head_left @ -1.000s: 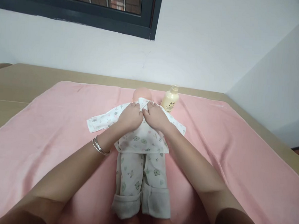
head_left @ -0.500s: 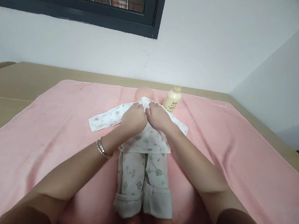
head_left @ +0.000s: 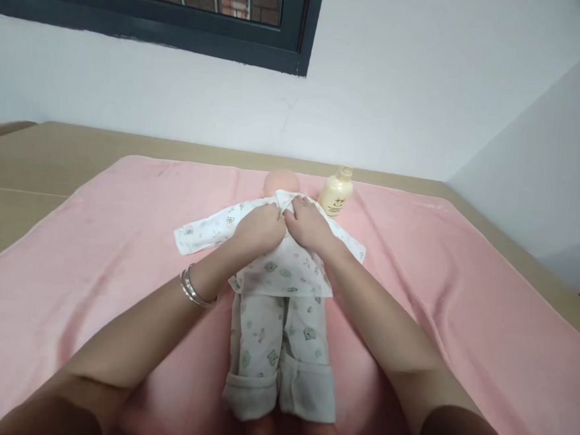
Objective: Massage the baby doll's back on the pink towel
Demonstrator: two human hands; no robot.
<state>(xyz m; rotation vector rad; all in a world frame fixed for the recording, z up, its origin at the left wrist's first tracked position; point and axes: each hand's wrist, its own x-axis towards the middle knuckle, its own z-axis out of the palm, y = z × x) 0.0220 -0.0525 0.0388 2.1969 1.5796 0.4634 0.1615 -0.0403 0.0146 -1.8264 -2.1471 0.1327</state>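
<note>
A bald, flesh-coloured doll (head_left: 281, 179) lies with its head toward the wall on a smooth pink cloth (head_left: 136, 213) over a light wooden desk (head_left: 20, 165). Its white long-sleeved cotton top (head_left: 286, 273), printed with small animals, lies directly under both hands, its sleeves reaching out on either side. The left hand (head_left: 262, 229) is curled at the chest, just below the collar; the right hand (head_left: 309, 225) rests beside it, fingers extended over the cloth near the neckline. The hands meet at the middle; whether either pinches fabric cannot be told. Matching white trousers (head_left: 262, 338) with turned-up cuffs extend toward the person. A pale yellow bottle (head_left: 336, 193) stands beyond the right hand.
</note>
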